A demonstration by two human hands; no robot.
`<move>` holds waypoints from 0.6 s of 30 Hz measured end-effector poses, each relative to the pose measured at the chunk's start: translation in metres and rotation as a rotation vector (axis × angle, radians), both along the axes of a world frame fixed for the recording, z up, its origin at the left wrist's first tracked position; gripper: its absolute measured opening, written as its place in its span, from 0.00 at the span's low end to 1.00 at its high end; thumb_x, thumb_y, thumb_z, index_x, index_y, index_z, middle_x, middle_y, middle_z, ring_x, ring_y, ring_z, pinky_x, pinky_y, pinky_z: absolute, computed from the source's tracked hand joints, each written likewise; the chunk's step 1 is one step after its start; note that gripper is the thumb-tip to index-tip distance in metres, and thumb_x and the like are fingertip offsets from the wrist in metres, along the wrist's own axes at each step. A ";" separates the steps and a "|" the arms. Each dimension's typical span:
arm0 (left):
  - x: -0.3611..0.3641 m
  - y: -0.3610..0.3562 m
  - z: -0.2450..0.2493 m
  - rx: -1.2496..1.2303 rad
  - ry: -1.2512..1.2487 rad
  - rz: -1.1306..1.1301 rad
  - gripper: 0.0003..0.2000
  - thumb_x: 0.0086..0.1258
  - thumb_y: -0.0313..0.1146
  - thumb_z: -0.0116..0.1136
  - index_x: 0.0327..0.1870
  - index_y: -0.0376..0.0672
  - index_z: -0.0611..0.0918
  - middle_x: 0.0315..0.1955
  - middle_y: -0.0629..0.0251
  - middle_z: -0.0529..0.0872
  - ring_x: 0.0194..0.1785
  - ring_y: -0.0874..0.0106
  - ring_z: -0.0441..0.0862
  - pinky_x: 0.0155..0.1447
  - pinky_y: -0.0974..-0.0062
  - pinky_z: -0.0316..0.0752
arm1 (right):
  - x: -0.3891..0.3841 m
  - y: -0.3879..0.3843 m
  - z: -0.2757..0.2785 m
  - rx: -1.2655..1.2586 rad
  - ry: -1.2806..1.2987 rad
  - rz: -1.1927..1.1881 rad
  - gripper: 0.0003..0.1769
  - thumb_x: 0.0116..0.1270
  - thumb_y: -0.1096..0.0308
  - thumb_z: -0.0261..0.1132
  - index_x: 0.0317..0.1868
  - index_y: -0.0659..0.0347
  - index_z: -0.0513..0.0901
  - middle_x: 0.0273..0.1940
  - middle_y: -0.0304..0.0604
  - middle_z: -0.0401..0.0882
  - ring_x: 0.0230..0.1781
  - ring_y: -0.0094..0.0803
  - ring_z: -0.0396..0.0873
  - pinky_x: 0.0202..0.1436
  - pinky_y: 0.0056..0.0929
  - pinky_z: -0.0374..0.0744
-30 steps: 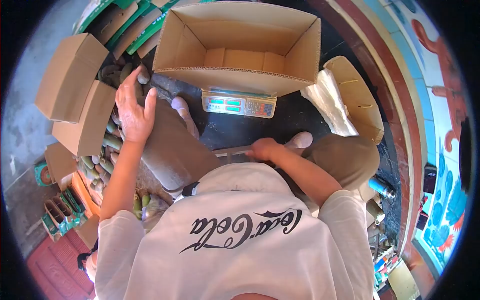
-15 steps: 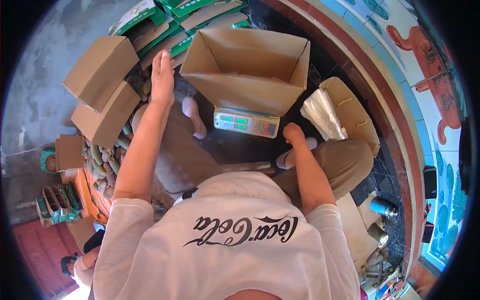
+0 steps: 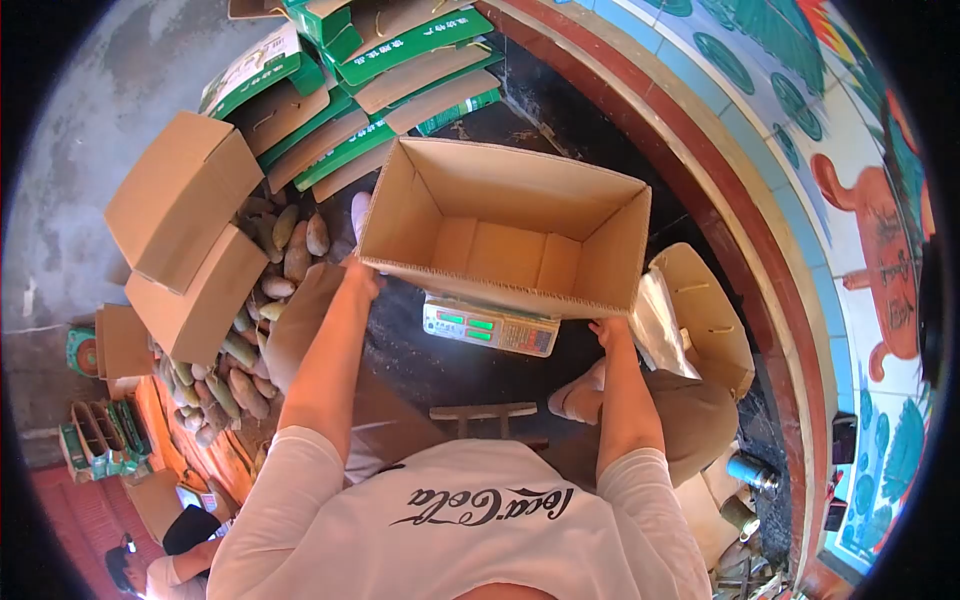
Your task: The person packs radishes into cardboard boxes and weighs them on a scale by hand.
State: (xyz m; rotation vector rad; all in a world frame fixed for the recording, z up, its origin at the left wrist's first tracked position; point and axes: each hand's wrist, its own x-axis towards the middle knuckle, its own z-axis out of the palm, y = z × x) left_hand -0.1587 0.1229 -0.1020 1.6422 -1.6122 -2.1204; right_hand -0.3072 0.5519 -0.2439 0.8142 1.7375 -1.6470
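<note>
An open cardboard box (image 3: 500, 277), with its inside bare, rests on a digital scale (image 3: 490, 328) between my legs. My left hand (image 3: 362, 277) is at the box's near left corner, its fingers closed against the cardboard and partly hidden. At the near right corner my right hand (image 3: 608, 330) grips the lower edge. The scale's green-lit displays and keypad show in front of the box. A wooden stool-like piece (image 3: 484, 411) lies between my feet and my body.
Long root vegetables (image 3: 240, 385) are heaped at left beside stacked brown boxes (image 3: 185, 195). Green-printed cartons (image 3: 400, 60) lie behind. At right stand another open box (image 3: 715, 320) with clear plastic, and a blue flask (image 3: 752, 470). Another person (image 3: 170, 570) is at lower left.
Both hands have come onto the box: the left from beside its left side, the right from near my knee. My view has shifted, and more of the box's inside shows.
</note>
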 end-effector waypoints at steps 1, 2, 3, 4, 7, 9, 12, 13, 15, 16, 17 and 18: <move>-0.004 0.003 -0.010 -0.029 -0.052 -0.048 0.34 0.71 0.62 0.35 0.67 0.44 0.66 0.66 0.58 0.67 0.68 0.57 0.61 0.69 0.54 0.54 | -0.001 -0.007 0.008 -0.130 0.038 -0.096 0.23 0.69 0.51 0.53 0.57 0.58 0.71 0.51 0.43 0.77 0.50 0.37 0.75 0.55 0.42 0.72; -0.007 0.004 -0.018 -0.040 -0.087 -0.082 0.34 0.71 0.62 0.35 0.67 0.44 0.66 0.66 0.58 0.67 0.68 0.57 0.61 0.69 0.55 0.54 | -0.002 -0.015 0.016 -0.259 0.081 -0.197 0.24 0.70 0.51 0.53 0.57 0.59 0.71 0.51 0.43 0.77 0.50 0.37 0.75 0.56 0.43 0.72; -0.012 0.003 -0.028 -0.052 -0.119 -0.116 0.34 0.71 0.62 0.35 0.67 0.44 0.66 0.66 0.58 0.67 0.68 0.57 0.62 0.69 0.55 0.54 | -0.003 -0.026 0.031 -0.394 0.118 -0.294 0.24 0.70 0.52 0.53 0.58 0.60 0.71 0.51 0.43 0.77 0.51 0.38 0.75 0.58 0.43 0.72; -0.014 0.003 -0.039 -0.043 -0.139 -0.125 0.34 0.71 0.62 0.35 0.67 0.44 0.66 0.66 0.58 0.67 0.68 0.57 0.62 0.69 0.55 0.54 | -0.007 -0.031 0.031 -0.459 0.130 -0.364 0.24 0.70 0.52 0.53 0.57 0.60 0.71 0.51 0.43 0.77 0.51 0.38 0.75 0.58 0.43 0.72; -0.017 0.002 -0.069 -0.019 -0.185 -0.138 0.34 0.71 0.62 0.35 0.67 0.44 0.66 0.66 0.58 0.67 0.68 0.57 0.62 0.69 0.55 0.54 | -0.005 -0.034 0.017 -0.459 0.125 -0.430 0.24 0.70 0.52 0.53 0.57 0.60 0.71 0.51 0.43 0.77 0.51 0.38 0.75 0.58 0.43 0.72; -0.010 0.004 -0.089 0.007 -0.196 -0.115 0.34 0.71 0.62 0.35 0.67 0.44 0.66 0.66 0.58 0.67 0.68 0.57 0.62 0.69 0.55 0.55 | 0.000 -0.029 0.004 -0.407 0.101 -0.433 0.24 0.70 0.52 0.53 0.57 0.61 0.72 0.51 0.43 0.77 0.51 0.38 0.75 0.57 0.43 0.72; 0.005 0.003 -0.111 0.052 -0.200 -0.067 0.34 0.71 0.62 0.35 0.67 0.44 0.65 0.66 0.58 0.67 0.68 0.57 0.62 0.69 0.55 0.55 | 0.009 -0.022 -0.009 -0.363 0.071 -0.430 0.24 0.70 0.52 0.53 0.56 0.61 0.72 0.51 0.44 0.78 0.51 0.38 0.75 0.57 0.42 0.72; 0.010 0.004 -0.117 0.061 -0.203 -0.052 0.34 0.71 0.62 0.35 0.67 0.44 0.65 0.66 0.58 0.67 0.68 0.57 0.62 0.69 0.55 0.55 | 0.011 -0.021 -0.011 -0.354 0.065 -0.425 0.24 0.70 0.52 0.53 0.56 0.61 0.72 0.50 0.44 0.78 0.51 0.38 0.76 0.57 0.42 0.72; 0.016 0.004 -0.126 0.079 -0.204 -0.029 0.34 0.71 0.62 0.35 0.67 0.44 0.65 0.66 0.58 0.67 0.68 0.57 0.62 0.69 0.55 0.55 | 0.015 -0.018 -0.016 -0.338 0.050 -0.418 0.24 0.70 0.52 0.53 0.56 0.61 0.73 0.50 0.44 0.78 0.51 0.39 0.76 0.57 0.42 0.72; 0.019 0.003 -0.130 0.092 -0.200 -0.010 0.34 0.71 0.62 0.35 0.67 0.44 0.65 0.66 0.58 0.67 0.68 0.58 0.62 0.69 0.55 0.55 | 0.016 -0.017 -0.019 -0.330 0.044 -0.414 0.24 0.70 0.52 0.53 0.56 0.61 0.73 0.50 0.44 0.78 0.51 0.39 0.76 0.57 0.42 0.72; 0.022 0.004 -0.134 0.097 -0.203 -0.006 0.34 0.71 0.62 0.35 0.67 0.44 0.65 0.66 0.58 0.67 0.68 0.58 0.62 0.69 0.55 0.55 | 0.020 -0.016 -0.021 -0.326 0.037 -0.413 0.23 0.70 0.52 0.53 0.55 0.61 0.73 0.50 0.44 0.78 0.51 0.39 0.76 0.57 0.42 0.72; 0.025 0.004 -0.136 0.103 -0.202 0.005 0.34 0.71 0.62 0.34 0.67 0.43 0.65 0.66 0.58 0.67 0.68 0.58 0.62 0.69 0.55 0.55 | 0.021 -0.016 -0.022 -0.321 0.029 -0.404 0.23 0.70 0.52 0.53 0.55 0.61 0.73 0.50 0.45 0.78 0.51 0.39 0.76 0.56 0.42 0.72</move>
